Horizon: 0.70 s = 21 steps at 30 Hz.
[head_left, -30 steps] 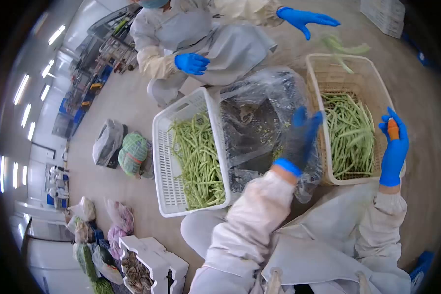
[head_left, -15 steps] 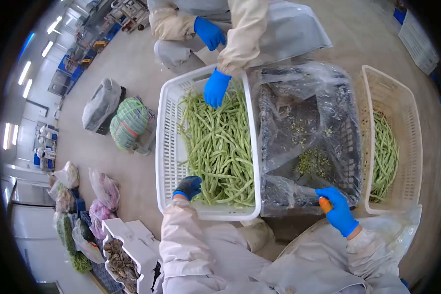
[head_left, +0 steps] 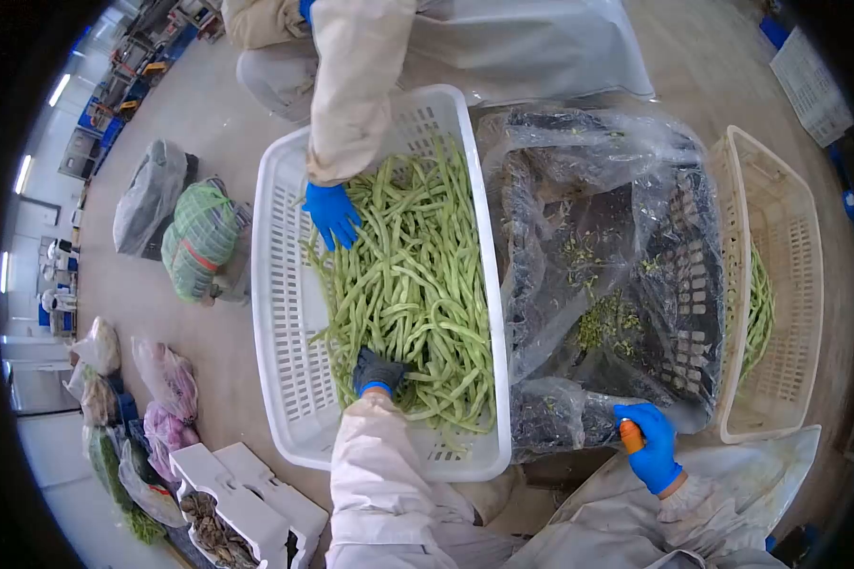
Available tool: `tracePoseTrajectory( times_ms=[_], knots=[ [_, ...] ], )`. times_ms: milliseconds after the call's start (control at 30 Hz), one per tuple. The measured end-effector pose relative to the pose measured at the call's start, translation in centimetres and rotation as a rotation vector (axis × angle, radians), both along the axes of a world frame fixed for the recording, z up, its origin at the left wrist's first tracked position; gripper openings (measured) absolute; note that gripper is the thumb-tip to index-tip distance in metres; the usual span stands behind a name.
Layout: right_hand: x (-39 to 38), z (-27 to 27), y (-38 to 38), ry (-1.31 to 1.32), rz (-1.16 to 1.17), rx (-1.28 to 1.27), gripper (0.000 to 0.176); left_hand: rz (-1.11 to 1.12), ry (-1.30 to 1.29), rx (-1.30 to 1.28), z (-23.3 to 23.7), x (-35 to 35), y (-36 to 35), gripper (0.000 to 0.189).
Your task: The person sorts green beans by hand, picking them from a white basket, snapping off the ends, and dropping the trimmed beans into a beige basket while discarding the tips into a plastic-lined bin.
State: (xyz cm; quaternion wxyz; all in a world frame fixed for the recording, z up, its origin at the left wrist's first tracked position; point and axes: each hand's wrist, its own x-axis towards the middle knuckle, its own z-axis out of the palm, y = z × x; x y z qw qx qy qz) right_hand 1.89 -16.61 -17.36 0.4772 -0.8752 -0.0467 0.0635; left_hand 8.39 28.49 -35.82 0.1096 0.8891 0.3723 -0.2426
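The left hand (head_left: 378, 370) digs into the beans (head_left: 417, 284) heaped in the white crate (head_left: 289, 379); whether its grip has closed I cannot tell. The right hand (head_left: 650, 448) clamps an orange handle (head_left: 630, 436) at the edge of the lined bin (head_left: 702, 284), clear of the co-worker's hand (head_left: 332, 213) on the beans.

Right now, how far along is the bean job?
Done: a small batch of beans lies in the beige basket, and green trimmings sit in the plastic-lined crate. In hand: the left hand is in the bean pile, the right hand grips an orange-handled tool at the crate's edge; a co-worker's hand is in the pile. Left: most of it, the white basket is heaped.
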Motion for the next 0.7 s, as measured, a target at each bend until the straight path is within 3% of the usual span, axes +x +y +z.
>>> tracePoseTrajectory(
  times_ms=[100, 167, 233, 267, 300, 367, 400, 500, 633, 667, 700],
  knots=[
    [0.3, -0.1, -0.2, -0.014, -0.01, -0.006, 0.017, 0.064, 0.027, 0.216, -0.7, 0.6, -2.7, 0.106],
    [0.2, -0.3, -0.3, 0.014, -0.009, -0.005, 0.019, 0.055, 0.076, 0.228, -0.4, 0.8, -2.2, 0.109],
    [0.2, -0.5, -0.3, -0.017, 0.01, -0.035, 0.019, 0.085, 0.06, 0.088, 0.4, 1.0, 0.4, 0.096],
    [0.1, -0.6, -0.3, -0.045, 0.03, -0.068, 0.019, -0.013, -0.143, -0.133, -1.3, 0.2, 3.4, 0.072],
    [0.1, -0.6, -0.4, -0.042, 0.023, -0.062, 0.019, -0.019, -0.139, -0.128, -1.8, 0.3, 5.0, 0.072],
    [0.2, -0.5, -0.3, -0.029, 0.013, -0.059, 0.018, 0.069, -0.225, -0.639, -0.5, 0.8, 6.4, 0.043],
    [0.1, -0.5, 0.0, -0.028, 0.012, -0.045, 0.018, 0.044, -0.213, -0.634, 0.1, 0.5, 6.5, 0.035],
    [0.2, -0.1, -0.2, -0.04, -0.01, -0.033, 0.018, -0.035, -0.177, -0.74, 5.2, 0.5, 4.4, 0.033],
    [0.0, -0.4, -0.3, -0.101, -0.007, -0.026, 0.018, -0.014, -0.179, -0.839, 6.9, -0.2, 7.0, 0.039],
    [0.0, -0.3, -0.3, -0.101, -0.001, -0.026, 0.018, -0.563, -0.155, -0.6, 11.3, 0.5, 6.3, 0.039],
    [0.0, -0.4, -0.4, -0.115, -0.006, -0.016, 0.018, -0.571, -0.165, -0.585, 12.1, 0.7, 6.3, 0.039]
  ],
)
